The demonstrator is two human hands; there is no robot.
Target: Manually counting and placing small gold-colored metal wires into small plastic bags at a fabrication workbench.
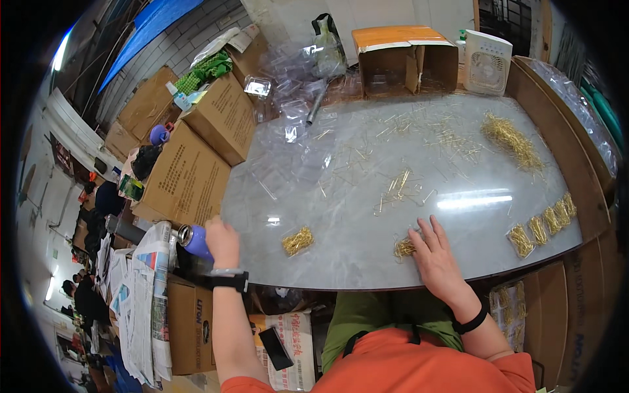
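At the table's left edge my left hand [223, 242] is closed around a purple flask [196, 241], tilted with its uncapped metal mouth pointing left. My right hand [437, 257] lies with fingers stretched out on the grey tabletop, its fingertips at a small bundle of gold wire hooks [403, 247]. A second gold bundle [298, 242] lies between my hands. Beyond my right hand are loose gold hooks [401, 187]. Several packed bundles [538, 229] form a row at the right edge, and a large gold heap [514, 143] lies farther back.
Cardboard boxes [187, 173] wall the left side. Clear plastic packs [298, 111] spread across the back left. An orange-topped carton [406, 59] and a white fan [487, 63] stand along the back. A phone [276, 348] lies below the table edge. People are in the far left background.
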